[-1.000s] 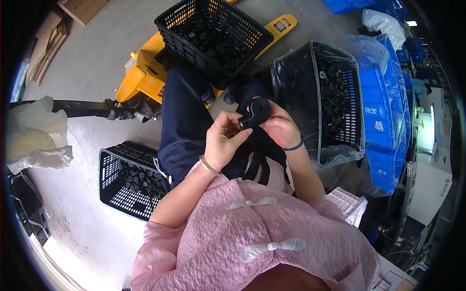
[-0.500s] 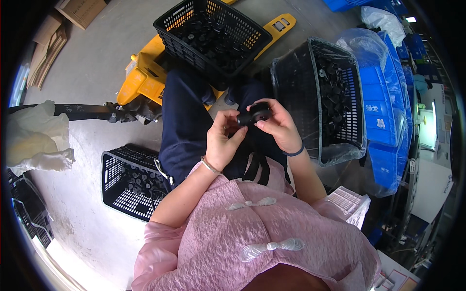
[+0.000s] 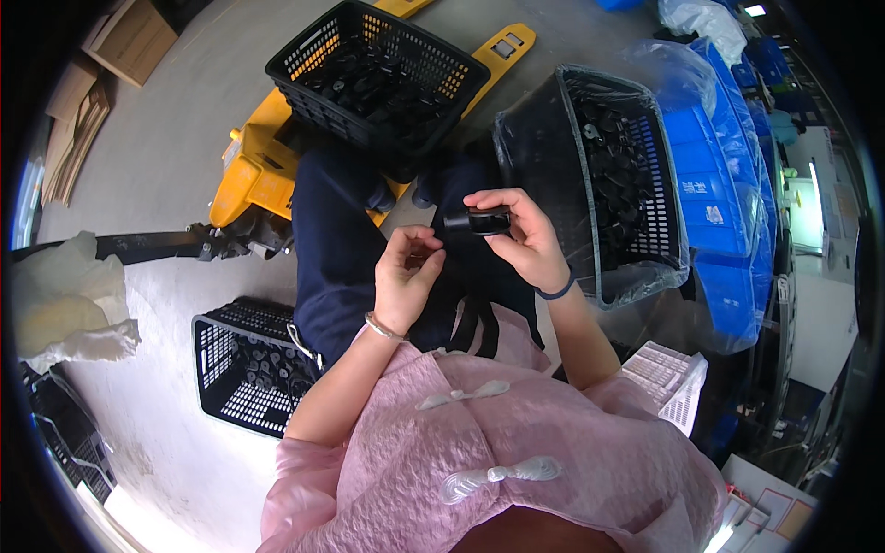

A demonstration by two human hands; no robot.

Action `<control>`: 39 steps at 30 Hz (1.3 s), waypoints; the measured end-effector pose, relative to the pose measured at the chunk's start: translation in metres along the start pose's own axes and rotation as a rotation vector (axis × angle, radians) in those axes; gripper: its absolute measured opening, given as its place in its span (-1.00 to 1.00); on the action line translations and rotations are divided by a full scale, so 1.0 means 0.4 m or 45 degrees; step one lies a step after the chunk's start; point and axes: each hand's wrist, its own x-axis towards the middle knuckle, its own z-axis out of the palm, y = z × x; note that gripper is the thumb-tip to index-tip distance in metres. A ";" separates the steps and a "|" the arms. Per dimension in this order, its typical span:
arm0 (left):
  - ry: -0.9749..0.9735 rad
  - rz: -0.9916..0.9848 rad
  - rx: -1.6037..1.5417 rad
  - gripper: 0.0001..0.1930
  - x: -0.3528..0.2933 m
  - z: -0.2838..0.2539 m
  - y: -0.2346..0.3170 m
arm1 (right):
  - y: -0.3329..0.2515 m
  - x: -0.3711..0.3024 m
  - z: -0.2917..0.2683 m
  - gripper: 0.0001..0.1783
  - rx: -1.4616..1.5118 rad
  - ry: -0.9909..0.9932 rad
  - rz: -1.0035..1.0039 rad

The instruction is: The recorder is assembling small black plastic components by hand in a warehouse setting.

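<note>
- Three black mesh baskets are standing around the seated person: the front basket (image 3: pixel 369 78) ahead of the knees, the right basket (image 3: pixel 599 184) tipped on its side by the right arm, and the low basket (image 3: pixel 244 364) on the floor to the left.
- The front basket is resting on a yellow pallet truck (image 3: pixel 253 180) and is carrying a heap of small black parts.
- The right basket is wrapped below in clear plastic film, and black parts are piling against its lower wall.
- The low basket is holding a thin layer of black parts across its bottom.
- One small black part (image 3: pixel 477 221) is being held up over the lap, between the knees and the right basket.
- The right hand (image 3: pixel 525 244) is pinching that part, thumb beneath and fingers (image 3: pixel 498 196) curling over its top.
- The left hand (image 3: pixel 406 276) is hovering just beside the part, its grip loosely curled with fingertips drawn together; whether anything is between them I cannot tell.
- A stack of blue crates (image 3: pixel 719 194) under plastic is standing behind the right basket.
- One white tray (image 3: pixel 664 378) is lying near the right elbow.
- White cloth (image 3: pixel 64 304) is bunching on the floor at far left.
</note>
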 end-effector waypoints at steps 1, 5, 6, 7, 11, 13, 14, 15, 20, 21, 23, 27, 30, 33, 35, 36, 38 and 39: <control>0.002 -0.012 0.024 -0.73 0.000 -0.001 -0.003 | 0.004 -0.001 -0.006 -0.61 -0.003 0.037 0.012; -0.019 -0.035 0.058 -0.74 0.003 -0.002 -0.008 | 0.023 -0.011 -0.045 -0.61 0.010 0.184 0.149; -0.024 -0.062 0.054 -0.74 0.004 -0.002 -0.009 | 0.027 -0.014 -0.057 -0.61 0.003 0.203 0.149; -0.031 -0.087 0.036 -0.74 0.006 -0.003 -0.013 | 0.033 -0.017 -0.068 -0.61 0.041 0.252 0.195; -0.065 -0.089 0.026 -0.74 0.019 0.000 -0.022 | 0.058 -0.025 -0.110 -0.59 0.016 0.368 0.185; -0.088 -0.108 0.054 -0.75 0.022 -0.003 -0.022 | 0.072 -0.033 -0.128 -0.58 -0.008 0.382 0.213; -0.096 -0.124 0.082 -0.75 0.023 -0.004 -0.022 | 0.075 -0.035 -0.139 -0.57 -0.028 0.380 0.240; -0.102 -0.140 0.077 -0.79 0.020 -0.012 -0.024 | 0.075 -0.035 -0.149 -0.57 -0.236 0.424 0.219; -0.261 -0.268 0.295 -0.82 0.037 0.005 -0.024 | 0.026 -0.070 -0.374 -0.39 -1.791 0.911 -0.049; -0.313 -0.235 0.439 -0.72 0.049 0.002 -0.022 | 0.008 -0.076 -0.395 -0.34 -1.947 0.948 -0.030; -0.410 -0.371 0.655 -0.66 0.093 0.011 0.014 | -0.003 -0.078 -0.433 -0.34 -1.727 0.935 -0.015; -0.555 0.096 0.903 -0.75 0.181 0.006 -0.041 | 0.070 0.030 -0.379 -0.39 -0.851 0.772 0.218; -0.939 -0.242 1.311 -0.54 0.278 0.038 -0.003 | 0.155 0.164 -0.301 -0.38 -0.594 0.447 0.330; -1.240 -0.332 1.321 -0.39 0.381 0.033 -0.059 | 0.263 0.315 -0.231 -0.33 -0.398 0.108 0.531; -1.544 -0.441 1.387 -0.38 0.466 0.053 -0.094 | 0.384 0.403 -0.212 -0.31 -0.225 -0.034 0.685; -1.542 -0.477 1.372 -0.38 0.502 0.060 -0.117 | 0.451 0.449 -0.201 -0.30 -0.151 -0.107 0.784; -1.786 -0.629 1.420 -0.38 0.573 0.072 -0.170 | 0.563 0.544 -0.182 -0.27 -0.076 -0.185 0.905; -1.789 -0.672 1.397 -0.38 0.602 0.069 -0.202 | 0.619 0.591 -0.167 -0.23 -0.012 -0.234 1.044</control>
